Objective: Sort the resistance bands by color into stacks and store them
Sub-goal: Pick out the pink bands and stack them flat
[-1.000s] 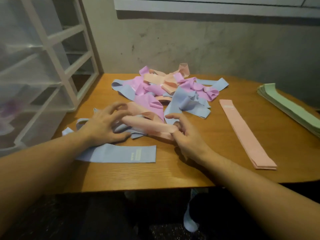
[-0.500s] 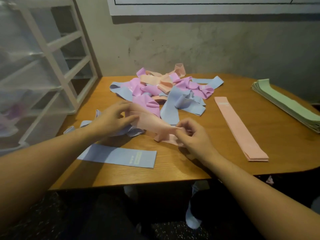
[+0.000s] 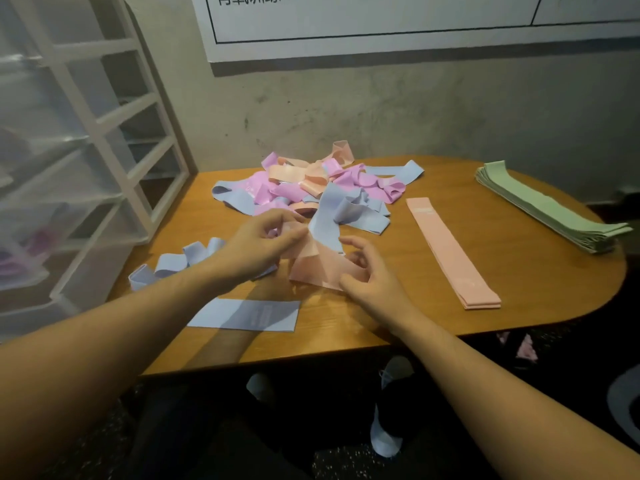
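A peach band (image 3: pixel 320 266) hangs just above the wooden table (image 3: pixel 398 320), held at both ends. My left hand (image 3: pixel 258 245) pinches its upper left end and my right hand (image 3: pixel 369 275) grips its lower right end. Behind them lies a tangled pile of pink, peach and blue bands (image 3: pixel 311 192). A flat peach stack (image 3: pixel 450 252) lies to the right, a green stack (image 3: pixel 550 213) at the far right. One flat blue band (image 3: pixel 247 315) lies near the front edge, with loose blue bands (image 3: pixel 173 265) under my left forearm.
A white drawer unit (image 3: pixel 79 168) with clear drawers stands at the table's left, one drawer holding pink bands. A grey wall with a white poster closes the back. Bare table shows between the peach and green stacks. Shoes and floor show below the front edge.
Both hands have lifted the peach band off the table and drawn it out of the pile toward me. The view has tilted up and back.
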